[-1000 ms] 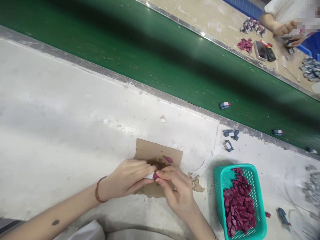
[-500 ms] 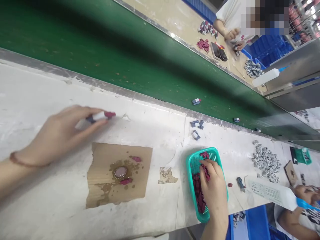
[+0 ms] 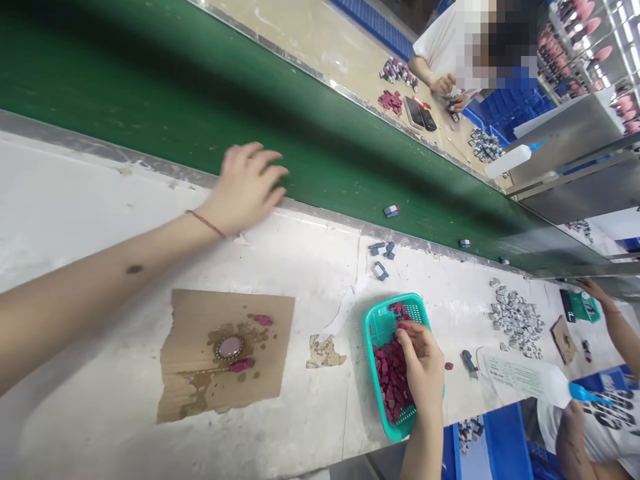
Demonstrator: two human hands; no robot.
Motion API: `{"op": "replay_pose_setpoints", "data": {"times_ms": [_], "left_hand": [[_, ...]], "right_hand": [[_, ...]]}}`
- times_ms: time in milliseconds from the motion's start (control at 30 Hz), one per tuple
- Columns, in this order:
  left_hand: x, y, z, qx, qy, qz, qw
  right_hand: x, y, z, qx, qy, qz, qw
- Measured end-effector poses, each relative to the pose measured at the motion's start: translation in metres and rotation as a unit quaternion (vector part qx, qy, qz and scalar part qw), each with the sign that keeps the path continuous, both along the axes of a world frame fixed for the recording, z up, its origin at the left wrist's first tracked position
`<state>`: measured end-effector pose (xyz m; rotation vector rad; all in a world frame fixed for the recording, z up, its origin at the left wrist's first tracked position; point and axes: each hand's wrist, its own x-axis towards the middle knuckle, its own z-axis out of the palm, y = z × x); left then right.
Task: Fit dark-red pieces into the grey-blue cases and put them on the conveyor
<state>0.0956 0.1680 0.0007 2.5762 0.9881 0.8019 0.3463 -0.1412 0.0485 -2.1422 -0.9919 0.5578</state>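
My left hand (image 3: pixel 253 183) reaches over the edge of the green conveyor belt (image 3: pixel 165 127), fingers spread and nothing visible in them. Inside the rim of a green plastic basket (image 3: pixel 369 347), my right hand (image 3: pixel 423 357) has its thumb and fingers pinched together on a small dark red piece (image 3: pixel 401 326), partly hidden by the fingertips. More dark red pieces (image 3: pixel 390 377) fill much of the basket. On a torn cardboard sheet (image 3: pixel 270 373) are a wet round spot of pale glue-like liquid (image 3: pixel 230 347) and two dark red pieces (image 3: pixel 241 365).
Several blue-grey parts (image 3: pixel 381 270) lie beyond the basket; an assembled part (image 3: pixel 392 211) is on the belt. To the right are a pile of grey pieces (image 3: pixel 517 320) and a white bottle with blue tip (image 3: pixel 525 377). Co-workers sit across the belt and at right.
My left hand has moved up and right from the table to the belt and opened; the assembled grey, white and red part it held is out of sight. My right hand's fingers have drawn together above the pieces.
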Motion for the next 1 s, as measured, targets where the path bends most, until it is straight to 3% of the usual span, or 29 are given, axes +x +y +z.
{"op": "replay_pose_setpoints", "data": {"times_ms": [67, 200, 333, 433, 533, 633, 700, 767, 833, 900, 1000], "left_hand": [[0.034, -0.025, 0.003, 0.001, 0.014, -0.096, 0.995], [0.11, -0.078, 0.003, -0.004, 0.032, -0.282, 0.959], [0.158, -0.107, -0.001, -0.03, 0.04, -0.314, 0.948], [0.162, -0.111, -0.003, -0.054, 0.043, -0.303, 0.951], [0.143, -0.11, 0.0, -0.082, 0.037, -0.291, 0.953], [0.107, -0.108, 0.007, -0.113, 0.022, -0.261, 0.958], [0.078, -0.105, 0.012, -0.2, -0.032, -0.212, 0.956], [0.048, -0.101, 0.014, -0.354, -0.122, -0.143, 0.916], [0.017, -0.099, 0.014, -0.489, -0.201, -0.074, 0.845], [-0.012, -0.098, 0.013, -0.547, -0.238, -0.017, 0.802], [-0.048, -0.103, 0.016, -0.579, -0.263, 0.052, 0.77]], "right_hand": [[-0.008, 0.001, 0.004, 0.043, 0.097, -0.044, 0.993], [-0.023, 0.005, 0.009, 0.112, 0.222, -0.095, 0.964], [-0.033, 0.009, 0.009, 0.133, 0.307, -0.098, 0.937], [-0.039, 0.013, 0.008, 0.135, 0.332, -0.081, 0.93], [-0.049, 0.017, 0.007, 0.148, 0.324, -0.063, 0.932], [-0.062, 0.021, 0.004, 0.156, 0.301, -0.037, 0.94], [-0.073, 0.025, 0.001, 0.148, 0.282, -0.013, 0.948], [-0.087, 0.032, -0.002, 0.113, 0.266, 0.034, 0.957], [-0.104, 0.042, -0.006, 0.056, 0.242, 0.11, 0.962], [-0.121, 0.053, -0.012, 0.018, 0.192, 0.206, 0.959], [-0.145, 0.068, -0.024, 0.037, 0.081, 0.351, 0.932]]}}
